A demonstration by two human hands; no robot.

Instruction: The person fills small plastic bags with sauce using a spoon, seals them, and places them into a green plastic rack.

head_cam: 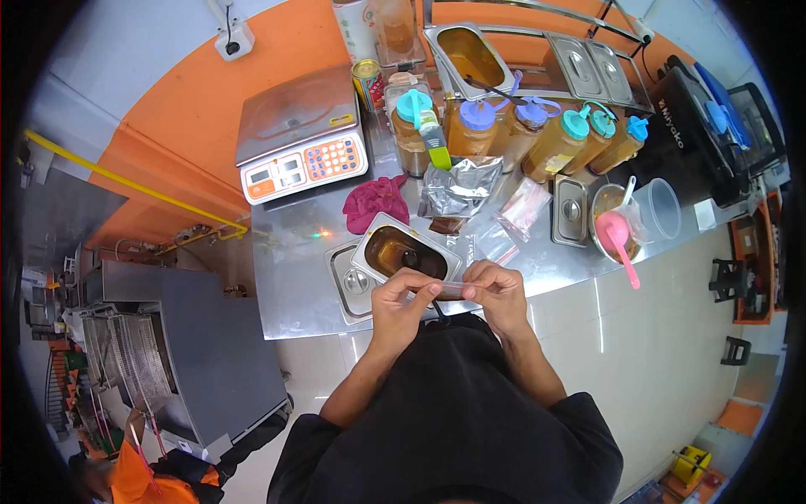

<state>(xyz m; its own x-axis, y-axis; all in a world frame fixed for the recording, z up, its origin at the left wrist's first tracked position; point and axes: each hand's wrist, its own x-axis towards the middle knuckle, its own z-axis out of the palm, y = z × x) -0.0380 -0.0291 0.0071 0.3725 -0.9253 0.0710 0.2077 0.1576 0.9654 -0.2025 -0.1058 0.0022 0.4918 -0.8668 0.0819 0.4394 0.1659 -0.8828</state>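
Note:
My left hand (403, 305) and my right hand (502, 295) pinch opposite ends of the top edge of a small clear plastic bag (452, 288). Brown content appears to sit inside the bag, though the fingers partly cover it. Just beyond the hands, a steel food pan (450, 253) rests tilted on the steel table, holding dark brown sauce (393, 252) and a black utensil. Its near rim is hidden behind my fingers. To the left, partly under the pan, lies a steel pan lid (352, 283). Flat clear bags (497, 242) lie past my right hand.
A digital scale (302, 151) stands at back left, beside a magenta cloth (376, 203). Behind the silver foil bag (463, 186) are several squeeze bottles (557, 145). At right are a bowl with a pink ladle (614, 230) and a clear tub (658, 209). Another person (154, 472) is at lower left.

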